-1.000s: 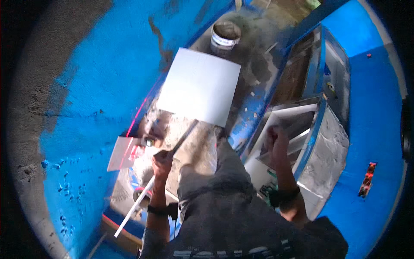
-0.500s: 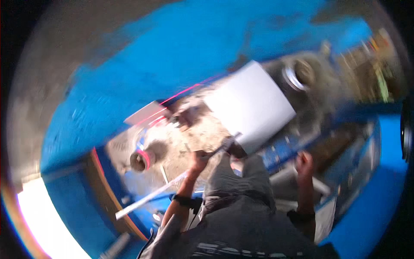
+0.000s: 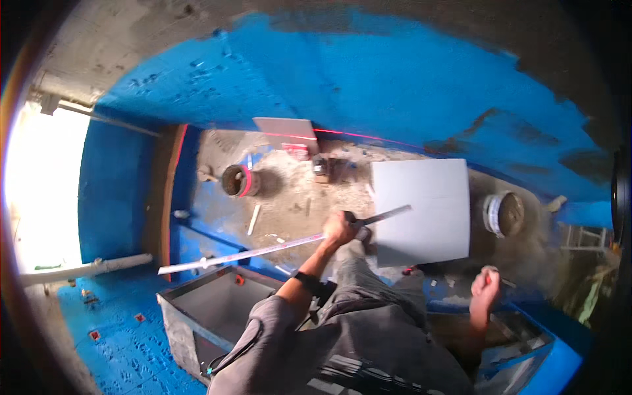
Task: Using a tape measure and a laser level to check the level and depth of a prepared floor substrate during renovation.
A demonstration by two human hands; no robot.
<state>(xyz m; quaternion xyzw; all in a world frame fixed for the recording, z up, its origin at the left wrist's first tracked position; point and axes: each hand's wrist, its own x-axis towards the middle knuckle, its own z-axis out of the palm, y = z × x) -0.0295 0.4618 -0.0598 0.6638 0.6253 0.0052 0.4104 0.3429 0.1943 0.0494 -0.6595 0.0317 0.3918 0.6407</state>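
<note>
I see a bright blue wall (image 3: 382, 79) patched grey, a plain white panel (image 3: 421, 191), a pink-banded dark bucket (image 3: 232, 181), a whitish straightedge (image 3: 289, 243).

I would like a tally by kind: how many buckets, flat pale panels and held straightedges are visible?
Buckets: 2
Flat pale panels: 2
Straightedge in the left hand: 1
Total: 5

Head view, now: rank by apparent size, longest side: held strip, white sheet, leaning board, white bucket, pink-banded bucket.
1. Held strip
2. White sheet
3. Leaning board
Last, unranked: white bucket and pink-banded bucket; too alike, nearness unsure.
</note>
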